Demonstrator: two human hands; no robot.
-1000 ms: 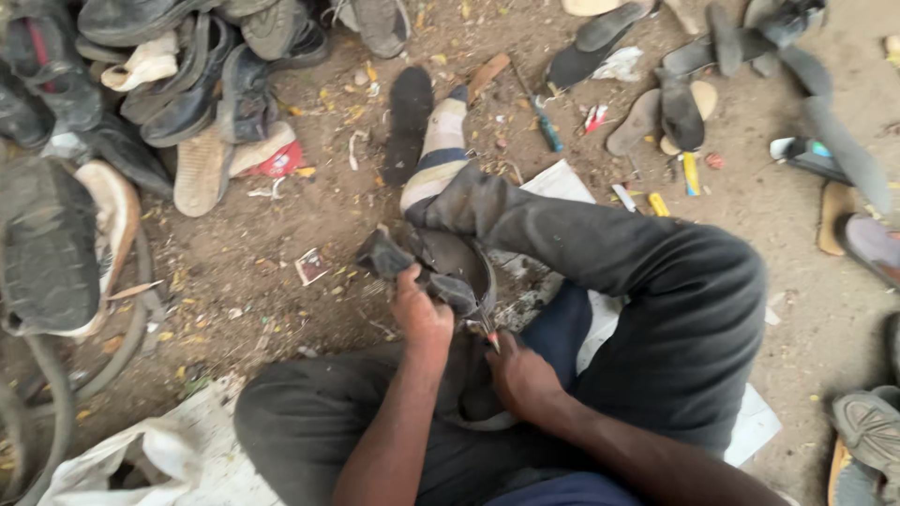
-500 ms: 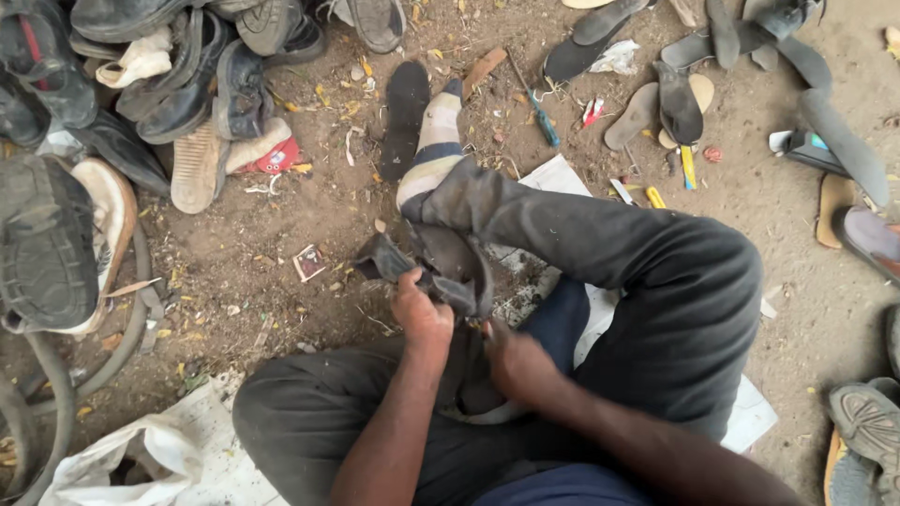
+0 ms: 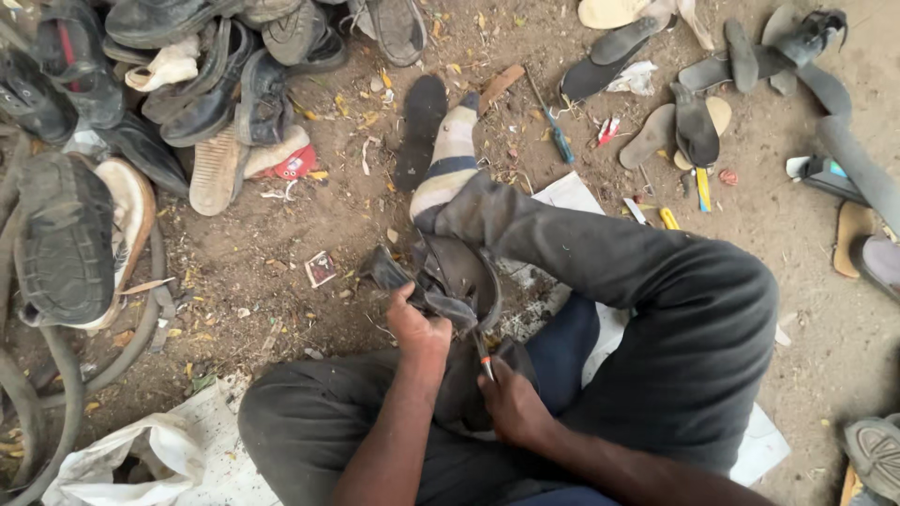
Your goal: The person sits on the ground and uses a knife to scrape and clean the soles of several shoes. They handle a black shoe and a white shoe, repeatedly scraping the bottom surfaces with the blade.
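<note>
I sit on the dirt ground with my legs in dark grey trousers [image 3: 637,281] and a striped sock on one foot [image 3: 448,159]. My left hand [image 3: 417,326] grips a dark leather shoe upper [image 3: 448,281] held over my lap. My right hand [image 3: 511,403] holds a thin tool with an orange-tipped handle [image 3: 483,356], its point against the leather close to my left hand. A black insole [image 3: 420,131] lies on the ground beside my foot.
A pile of worn shoes and sandals [image 3: 187,84] fills the upper left. Loose soles and sandal straps [image 3: 694,103] lie at the upper right, with a screwdriver [image 3: 553,126] and small yellow tools [image 3: 698,187]. White sheets [image 3: 572,192] lie under me; a white bag [image 3: 141,454] sits lower left.
Both hands stay on the leather piece and tool with only small shifts. The view has tilted slightly, moving the scene a little up in the picture.
</note>
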